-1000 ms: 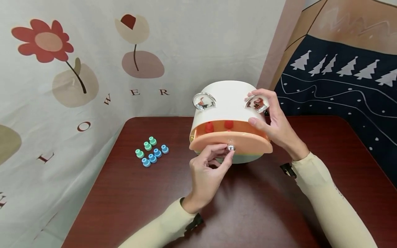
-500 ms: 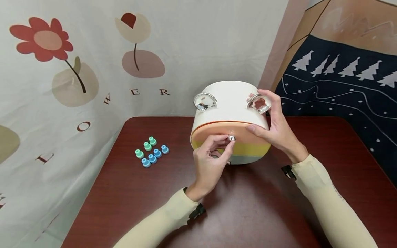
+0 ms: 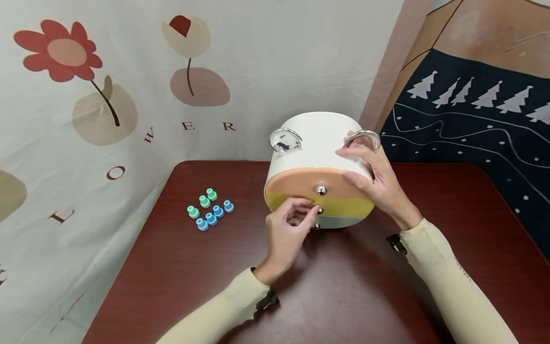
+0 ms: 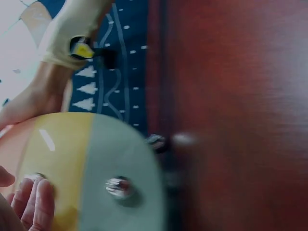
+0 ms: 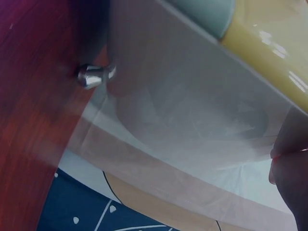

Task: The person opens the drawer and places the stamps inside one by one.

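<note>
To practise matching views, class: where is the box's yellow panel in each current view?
Head: yellow panel, right of centre, below the middle.
Left wrist: yellow panel, lower left.
Right wrist: yellow panel, top-right corner, cut off by the frame.
Shared landmark: the grey-green panel bordering it in all three.

A glossy white, rounded cabinet, its front banded in peach, yellow and grey-green, is set on a dark red-brown tabletop. Its right side is gripped by the right hand, the thumb being laid on the peach band. The left hand is held with its fingertips at the shiny silver middle knob; whether this is pinched cannot be told. Farther left, three small green pegs and four small blue pegs are grouped. Behind, a pale flower-printed cloth is hung.
</note>
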`<state>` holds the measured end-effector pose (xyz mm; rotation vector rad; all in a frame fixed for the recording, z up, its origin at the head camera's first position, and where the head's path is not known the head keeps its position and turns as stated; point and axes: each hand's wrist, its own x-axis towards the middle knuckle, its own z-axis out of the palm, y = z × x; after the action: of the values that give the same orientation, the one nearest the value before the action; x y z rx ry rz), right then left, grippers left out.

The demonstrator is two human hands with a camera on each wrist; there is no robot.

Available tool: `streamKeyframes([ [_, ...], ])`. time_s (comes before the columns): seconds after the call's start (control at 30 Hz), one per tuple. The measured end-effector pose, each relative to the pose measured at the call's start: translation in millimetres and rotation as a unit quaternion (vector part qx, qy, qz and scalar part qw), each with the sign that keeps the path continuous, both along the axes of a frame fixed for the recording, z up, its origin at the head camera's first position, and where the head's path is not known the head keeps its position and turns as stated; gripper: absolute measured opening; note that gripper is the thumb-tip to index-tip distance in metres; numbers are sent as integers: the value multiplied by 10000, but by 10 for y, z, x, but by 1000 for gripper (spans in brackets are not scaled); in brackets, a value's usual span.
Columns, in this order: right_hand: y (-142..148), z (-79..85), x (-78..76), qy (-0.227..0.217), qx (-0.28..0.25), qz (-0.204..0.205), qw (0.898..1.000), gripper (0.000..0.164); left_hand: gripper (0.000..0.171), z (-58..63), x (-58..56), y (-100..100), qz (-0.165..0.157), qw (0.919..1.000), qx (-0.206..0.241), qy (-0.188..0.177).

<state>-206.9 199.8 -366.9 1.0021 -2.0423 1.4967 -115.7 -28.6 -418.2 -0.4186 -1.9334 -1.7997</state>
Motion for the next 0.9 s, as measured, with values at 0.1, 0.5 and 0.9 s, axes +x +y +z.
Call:
streamKeyframes([
  [0.1,-9,1,4,-50,-56,38,10000,43,15,-82,31,-35,28,9994,-157,-294],
  [0.5,-5,1,2,21,-47,-70,10000,44,20,-180,44,175,176,9968,482,-620],
  [0.9,-4,-30,14,-141,-184,-71,9997,44,19,-194,16,273,491,9961,582,-434],
])
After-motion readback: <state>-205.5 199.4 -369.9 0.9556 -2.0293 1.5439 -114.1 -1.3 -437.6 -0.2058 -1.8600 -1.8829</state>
